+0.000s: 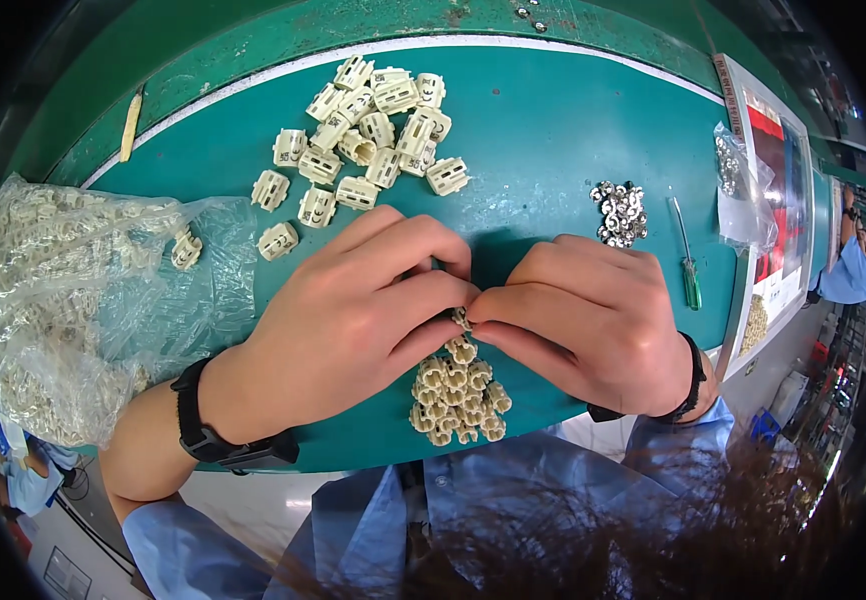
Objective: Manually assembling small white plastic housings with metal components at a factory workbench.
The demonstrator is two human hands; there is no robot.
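Both hands meet over the green mat, pinching a small cream plastic part (462, 319) between their fingertips. My left hand (353, 300) is closed on it from the left, and my right hand (593, 315) from the right. The fingers cover most of the part. Just below them, toward me, a tight cluster of small round cream plastic pieces (458, 395) with hollow ends lies on the mat. Beyond my left hand is a loose pile of larger cream plastic housings (376, 130) with slots and dark printing. A few housings lie apart, close to my left knuckles.
At left a clear plastic bag (53, 300) bulges with cream parts. Right of my hands are small shiny metal pieces (619, 212) and a green-handled screwdriver (690, 283). A small clear bag (745, 200) rests against a framed board (778, 200). A wooden stick (132, 125) lies on the far-left ledge.
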